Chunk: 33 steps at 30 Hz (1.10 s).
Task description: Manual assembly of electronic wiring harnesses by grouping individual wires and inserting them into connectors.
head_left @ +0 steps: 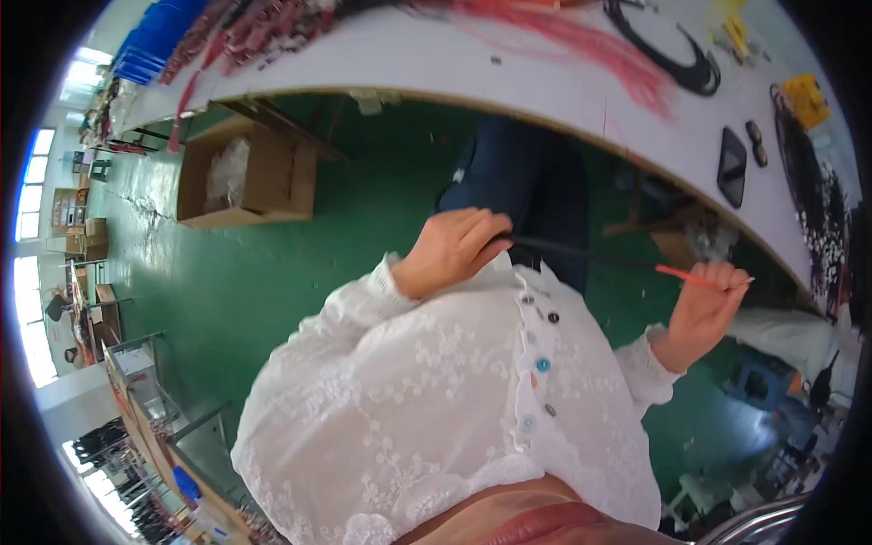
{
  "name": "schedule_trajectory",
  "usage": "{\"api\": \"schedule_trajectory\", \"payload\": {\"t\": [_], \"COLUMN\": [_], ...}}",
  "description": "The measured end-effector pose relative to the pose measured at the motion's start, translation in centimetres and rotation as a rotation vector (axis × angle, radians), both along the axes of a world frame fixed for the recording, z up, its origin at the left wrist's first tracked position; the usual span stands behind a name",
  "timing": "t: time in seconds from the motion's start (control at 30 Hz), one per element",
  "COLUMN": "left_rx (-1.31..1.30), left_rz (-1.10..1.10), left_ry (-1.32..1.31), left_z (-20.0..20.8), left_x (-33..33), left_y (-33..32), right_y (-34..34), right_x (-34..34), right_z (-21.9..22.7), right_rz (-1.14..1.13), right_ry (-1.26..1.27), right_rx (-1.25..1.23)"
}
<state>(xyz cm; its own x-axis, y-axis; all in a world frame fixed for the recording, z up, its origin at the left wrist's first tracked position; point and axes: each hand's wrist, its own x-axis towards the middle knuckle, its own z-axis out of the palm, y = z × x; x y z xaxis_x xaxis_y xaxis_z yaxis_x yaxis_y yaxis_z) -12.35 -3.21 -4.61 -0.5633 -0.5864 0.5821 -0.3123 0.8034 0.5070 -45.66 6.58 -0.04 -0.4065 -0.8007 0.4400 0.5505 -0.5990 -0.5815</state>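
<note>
Above my lap a thin dark cord or sleeve [581,250] stretches between my two hands. My left hand [459,247] is closed, fingers curled round the cord's left end. At the other end a thin orange-red tube [674,272] continues the line. My right hand [713,300] grips that tube in its curled fingers, and a pale tip pokes out past them. Whether the dark piece is a wire or a hollow sleeve cannot be made out.
A white worktable [545,100] curves across in front, bearing red wires [627,68], a black cable bundle [668,64], a dark phone [731,168] and a yellow object [805,100]. A cardboard box [291,177] stands on the green floor at left; a blue stool [761,380] at right.
</note>
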Motion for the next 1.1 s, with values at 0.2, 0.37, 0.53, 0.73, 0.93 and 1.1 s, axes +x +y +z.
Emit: {"api": "schedule_trajectory", "payload": {"t": [0.2,0.37,0.53,0.73,0.93,1.1], "left_rx": [0.019,-0.268,-0.692,-1.074,-0.626,-0.628], "left_rz": [0.070,0.296,0.576,0.594,0.719,0.693], "left_ry": [-0.362,-0.244,-0.090,-0.094,-0.460,-0.103], "left_z": [9.8,19.2,28.4,25.7,11.1,5.6], "left_x": [9.9,11.4,12.0,10.7,6.5,6.6], "left_y": [-5.0,-14.8,-30.4,-56.1,-72.9,-75.3], "right_y": [-3.8,-9.5,-13.4,-18.8,-24.8,-27.0], "right_x": [4.6,6.3,2.9,-0.7,-2.0,-3.5], "right_z": [2.1,4.1,4.7,2.4,0.5,-0.2], "right_rz": [-0.101,-0.003,-0.164,-0.228,-0.038,0.013], "right_ry": [0.305,0.284,0.500,0.468,0.454,0.482], "right_rx": [0.514,0.546,0.629,0.985,0.990,1.024]}}
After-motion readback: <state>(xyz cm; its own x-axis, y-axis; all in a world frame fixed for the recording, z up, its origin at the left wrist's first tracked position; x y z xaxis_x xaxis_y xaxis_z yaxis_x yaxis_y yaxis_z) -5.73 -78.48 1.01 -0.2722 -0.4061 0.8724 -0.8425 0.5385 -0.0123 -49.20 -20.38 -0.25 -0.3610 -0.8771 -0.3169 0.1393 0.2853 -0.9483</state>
